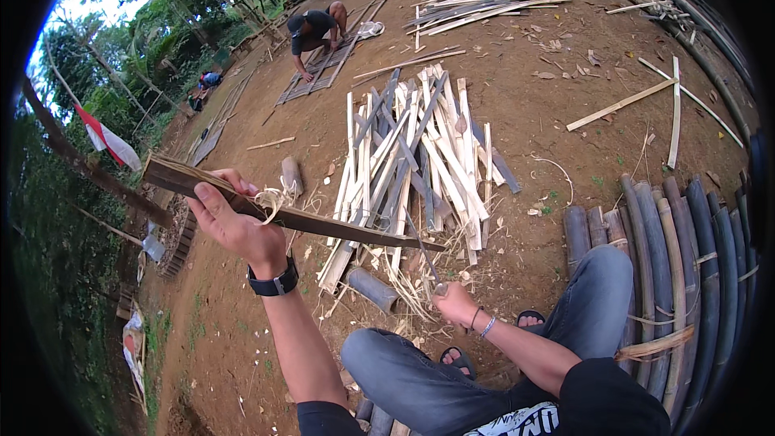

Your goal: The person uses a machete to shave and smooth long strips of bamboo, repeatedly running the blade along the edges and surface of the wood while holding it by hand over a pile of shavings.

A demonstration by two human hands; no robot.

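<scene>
Knees (420, 371) bent low, the left hand (234, 222) clamps a bamboo strip (323, 222) held level above the dirt, steadying it while the right hand (454, 300) grips a knife (424, 254) whose blade meets it, beside the split-slat pile (412, 161).

Bare brown dirt ground (565, 113) outdoors in daylight, green trees (161, 0) along the far left edge
</scene>
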